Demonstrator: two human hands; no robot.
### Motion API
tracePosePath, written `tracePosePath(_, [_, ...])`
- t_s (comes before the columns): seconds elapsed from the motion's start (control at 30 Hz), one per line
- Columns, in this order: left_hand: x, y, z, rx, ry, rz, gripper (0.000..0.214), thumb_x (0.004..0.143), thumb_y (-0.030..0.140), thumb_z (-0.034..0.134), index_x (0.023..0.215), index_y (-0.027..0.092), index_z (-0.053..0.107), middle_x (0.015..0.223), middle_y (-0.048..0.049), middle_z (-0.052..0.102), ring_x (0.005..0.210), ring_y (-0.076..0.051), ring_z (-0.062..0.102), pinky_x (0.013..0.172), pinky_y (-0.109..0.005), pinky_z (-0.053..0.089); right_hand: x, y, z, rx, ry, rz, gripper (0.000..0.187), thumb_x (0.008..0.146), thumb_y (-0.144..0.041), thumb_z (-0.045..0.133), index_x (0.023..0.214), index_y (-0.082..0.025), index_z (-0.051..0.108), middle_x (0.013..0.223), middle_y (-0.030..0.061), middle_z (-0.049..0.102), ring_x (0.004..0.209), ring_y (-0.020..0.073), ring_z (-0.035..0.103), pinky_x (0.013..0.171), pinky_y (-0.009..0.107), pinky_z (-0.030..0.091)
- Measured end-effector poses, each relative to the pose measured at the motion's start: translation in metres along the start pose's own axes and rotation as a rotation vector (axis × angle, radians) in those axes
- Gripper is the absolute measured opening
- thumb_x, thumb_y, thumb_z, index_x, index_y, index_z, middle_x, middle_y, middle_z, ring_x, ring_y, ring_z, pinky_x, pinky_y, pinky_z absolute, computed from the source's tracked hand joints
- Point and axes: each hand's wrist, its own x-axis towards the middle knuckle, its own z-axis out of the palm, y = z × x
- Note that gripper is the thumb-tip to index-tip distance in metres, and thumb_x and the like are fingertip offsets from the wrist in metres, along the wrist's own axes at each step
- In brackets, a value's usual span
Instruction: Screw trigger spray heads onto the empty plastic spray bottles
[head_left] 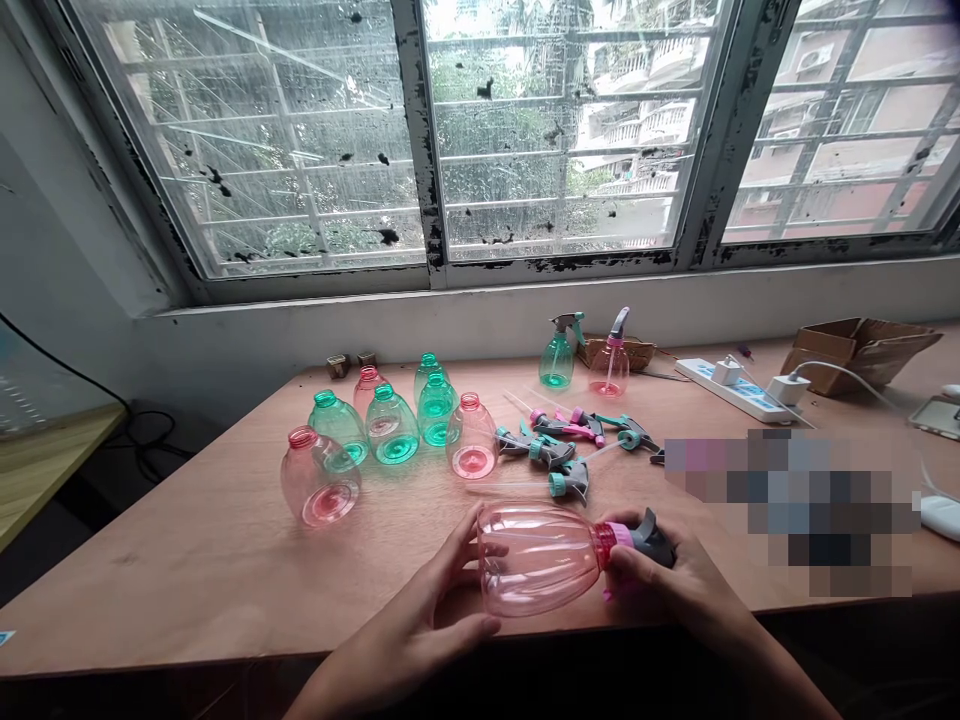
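Observation:
A clear pink spray bottle (536, 560) lies sideways in the air above the table's front edge, its base to the left. Around its base end, my left hand (431, 600) is closed, fingers behind and thumb below. My right hand (675, 575) grips the pink collar of the grey spray head (651, 540) at the neck; part of that head is hidden by the fingers. Just beyond the bottle lies a pile of loose grey, teal and pink trigger spray heads (551, 450) with thin tubes. Several open pink and green bottles (394, 430) stand at the left, without heads.
A green spray bottle (556, 360) and a pink spray bottle (609, 370), both with heads, stand at the back. Right of them are a white power strip (739, 388) with plugs and cables, and an open cardboard box (847, 355). A blurred patch covers the right side.

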Motion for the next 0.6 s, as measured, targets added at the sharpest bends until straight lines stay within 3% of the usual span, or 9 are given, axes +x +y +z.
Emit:
tracePosePath(0.1, [-0.0005,-0.0018,-0.0003,-0.016,-0.005,0.002,0.083,0.098,0.026,0.065,0.161,0.037,0.013,0.158,-0.0090,0.045,0.145,-0.031,0.043,0.123,-0.052,0.031,0.0005,0.0008,-0.0006,-0.010,0.002,0.009,0.036,0.079,-0.046,0.081,0.094,-0.017,0.068,0.063,0.0020,0.076,0.056,0.0205,0.071,0.056,0.028,0.056])
tracePosePath(0.27, [-0.0002,-0.0014,-0.0003,-0.013,0.015,-0.028,0.098,0.089,0.029,0.077,0.161,0.036,0.010,0.159,-0.0097,0.045,0.149,-0.033,0.037,0.126,-0.054,0.023,0.0008,0.0000,-0.0001,-0.011,-0.001,0.018,0.038,0.077,-0.048,0.082,0.093,-0.017,0.068,0.062,0.0014,0.075,0.056,0.0217,0.071,0.055,0.029,0.056])
tracePosePath(0.43, [0.0021,0.0000,0.0004,-0.074,0.015,-0.014,0.090,0.093,0.031,0.072,0.161,0.038,0.013,0.165,-0.0066,0.035,0.150,-0.031,0.036,0.126,-0.052,0.026,0.0004,-0.0016,0.0009,-0.016,0.018,0.014,0.038,0.076,-0.049,0.083,0.092,-0.017,0.069,0.062,0.0016,0.075,0.056,0.0221,0.071,0.055,0.030,0.057])
tracePosePath(0.6, [0.0010,-0.0031,0.0005,-0.065,0.024,-0.010,0.088,0.093,0.026,0.072,0.160,0.038,0.016,0.162,-0.0072,0.039,0.148,-0.030,0.039,0.124,-0.050,0.030,0.0001,-0.0008,0.0005,-0.001,0.017,0.025,0.040,0.075,-0.049,0.083,0.093,-0.017,0.069,0.063,0.0026,0.076,0.056,0.0227,0.072,0.055,0.030,0.058])
